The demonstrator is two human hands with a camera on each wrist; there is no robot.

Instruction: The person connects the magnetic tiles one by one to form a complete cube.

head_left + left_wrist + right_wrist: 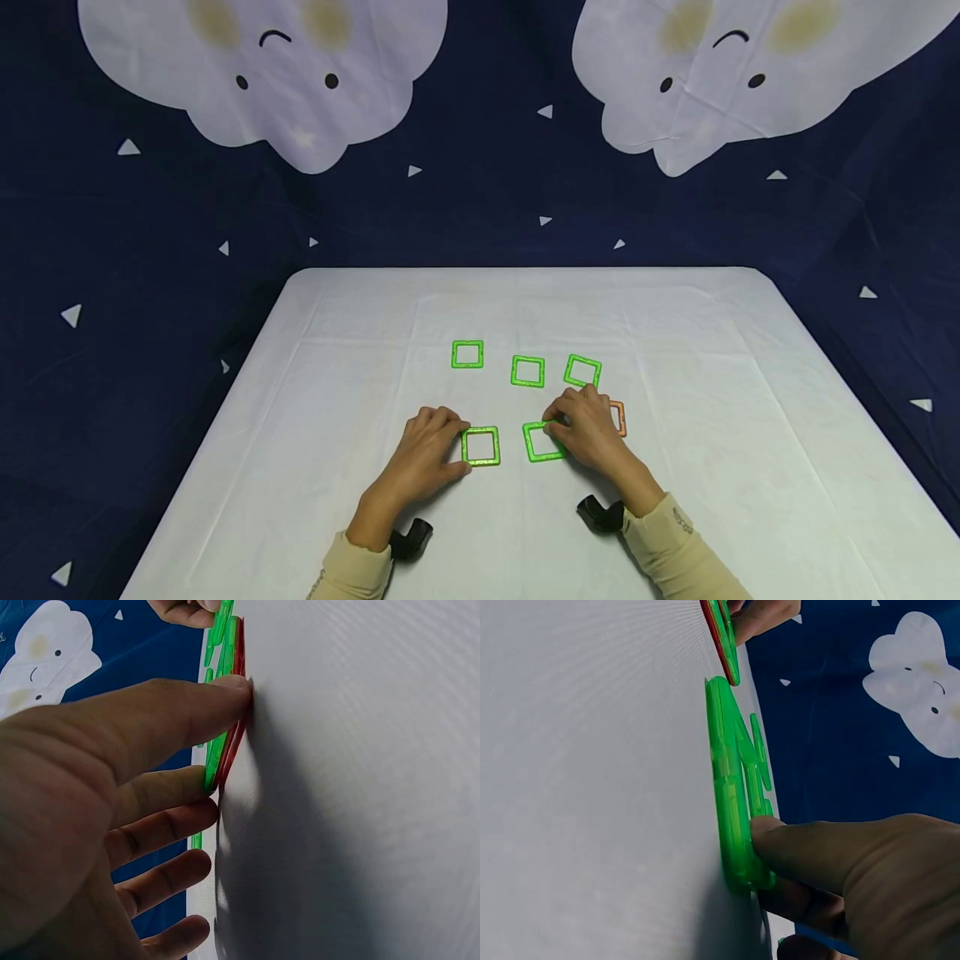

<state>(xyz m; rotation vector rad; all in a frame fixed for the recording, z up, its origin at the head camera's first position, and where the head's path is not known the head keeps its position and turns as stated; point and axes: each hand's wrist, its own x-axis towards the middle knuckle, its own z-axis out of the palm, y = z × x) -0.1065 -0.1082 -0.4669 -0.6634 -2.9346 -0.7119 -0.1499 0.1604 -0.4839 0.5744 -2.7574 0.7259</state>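
My left hand (427,452) holds a green square frame tile (481,463) by its left side, thumb at the near corner and index finger at the far one. A red tile (239,646) lies flat under that green one in the left wrist view. Over to the right, my right hand (591,427) pinches another green square frame tile (528,444) at its right edge, thumb on top and fingers beneath. This tile sits a short gap away from the left pair. An orange square frame tile (622,419) is partly hidden behind the right hand.
Three more green frame tiles lie farther back on the white table (360,358): one at the left (467,366), one in the middle (528,385) and one just beyond the right fingers (584,358). A dark blue cloth (465,217) with clouds hangs behind the table.
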